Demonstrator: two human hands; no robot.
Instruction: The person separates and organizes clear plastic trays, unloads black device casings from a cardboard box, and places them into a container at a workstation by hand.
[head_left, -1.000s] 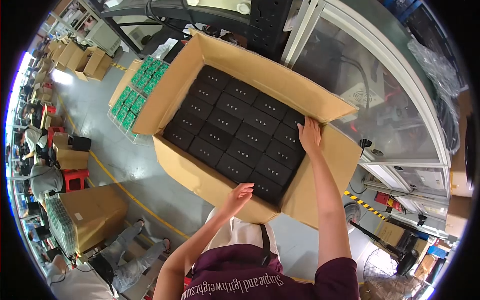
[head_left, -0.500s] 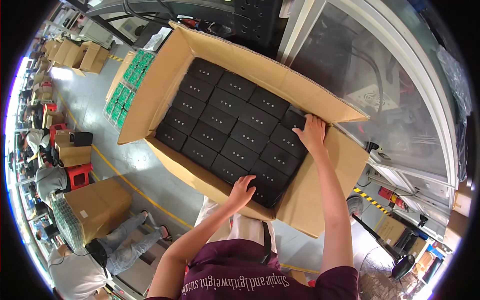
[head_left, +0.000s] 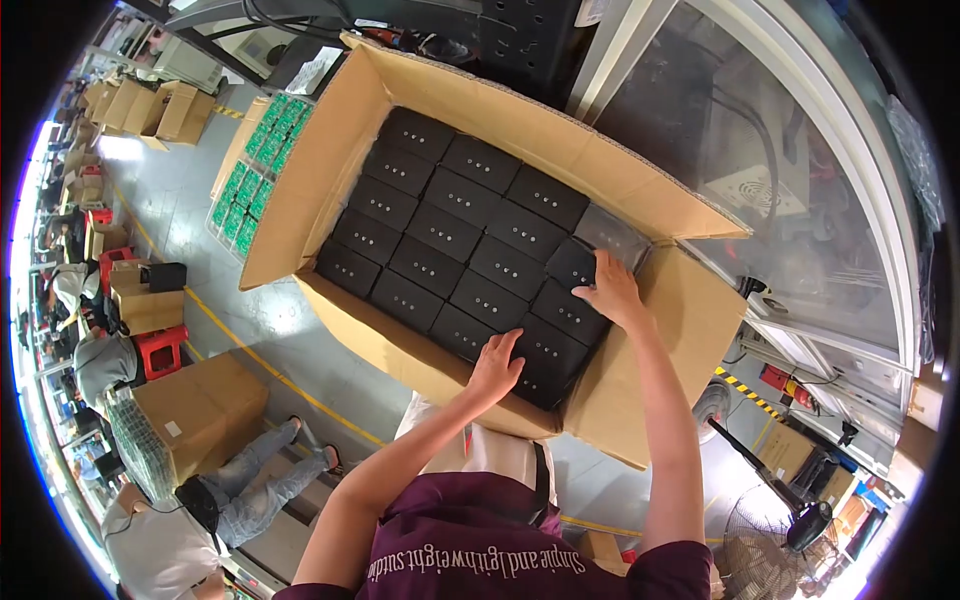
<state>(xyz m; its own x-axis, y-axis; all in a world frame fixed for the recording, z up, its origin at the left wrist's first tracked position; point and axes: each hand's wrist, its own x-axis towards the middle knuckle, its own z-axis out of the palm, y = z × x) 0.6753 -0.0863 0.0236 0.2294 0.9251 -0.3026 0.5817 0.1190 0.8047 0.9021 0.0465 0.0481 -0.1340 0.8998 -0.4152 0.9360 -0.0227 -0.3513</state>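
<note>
An open cardboard box [head_left: 420, 360] stands before me, its flaps folded outward. Rows of black boxes [head_left: 467, 199] with small dots on their tops fill most of it. At the right end, my right hand [head_left: 612, 290] rests with fingers apart on a black box [head_left: 571, 262]. Beyond that hand, a gap in the far right corner shows a greyish surface [head_left: 612, 236]. My left hand [head_left: 495, 368] touches the black boxes near the front edge, its fingers slightly spread and holding nothing.
Trays of green circuit boards [head_left: 240, 207] lie left of the box. A large carton [head_left: 200, 405] and a seated person [head_left: 160, 545] are at the lower left. A glass-panelled cabinet [head_left: 800, 190] stands at the right, with a fan [head_left: 765, 545] below it.
The black box under my right hand has shifted toward me, exposing the corner gap. My right hand has come nearer with it. My left hand has moved slightly farther over the black boxes.
</note>
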